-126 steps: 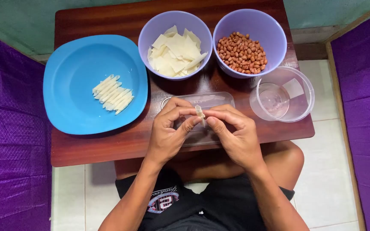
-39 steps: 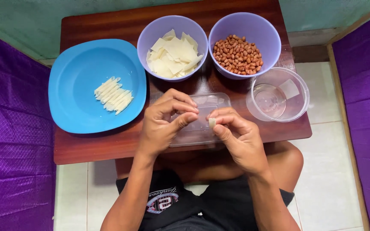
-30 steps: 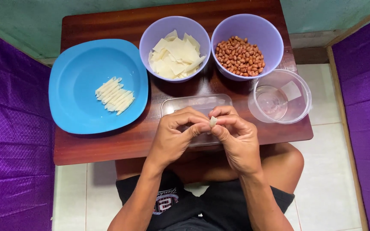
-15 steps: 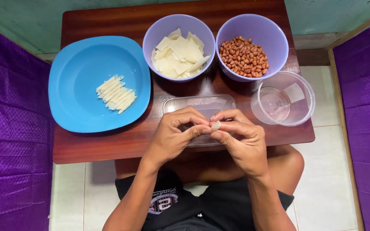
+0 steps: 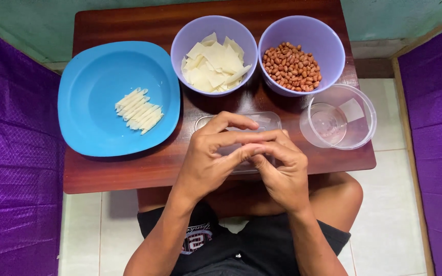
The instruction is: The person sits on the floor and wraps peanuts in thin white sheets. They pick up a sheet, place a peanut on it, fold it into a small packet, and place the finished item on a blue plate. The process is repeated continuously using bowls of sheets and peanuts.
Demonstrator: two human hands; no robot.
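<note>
My left hand [image 5: 208, 161] and my right hand [image 5: 285, 174] meet fingertip to fingertip above a clear rectangular tray [image 5: 266, 119] at the table's front edge. Their fingers are closed together on a small white wrapper piece, which is almost fully hidden between them. Behind the hands, a lilac bowl [image 5: 180, 41] holds flat white wrapper squares [image 5: 213, 64]. A second lilac bowl [image 5: 334, 48] to its right holds peanuts [image 5: 290, 66]. On the left, a blue plate [image 5: 93, 66] carries several thin white rolled sticks [image 5: 139, 110] in a row.
A clear round container [image 5: 359, 130] with a smaller clear lid or cup inside stands at the table's right front corner. The small dark wooden table [image 5: 129, 20] has purple cloth on both sides. My knees are under its front edge, over a white tiled floor.
The fingertips have closed tighter together. The small white piece that showed between them earlier is now covered by the fingers. The bowls, plate and container have not moved.
</note>
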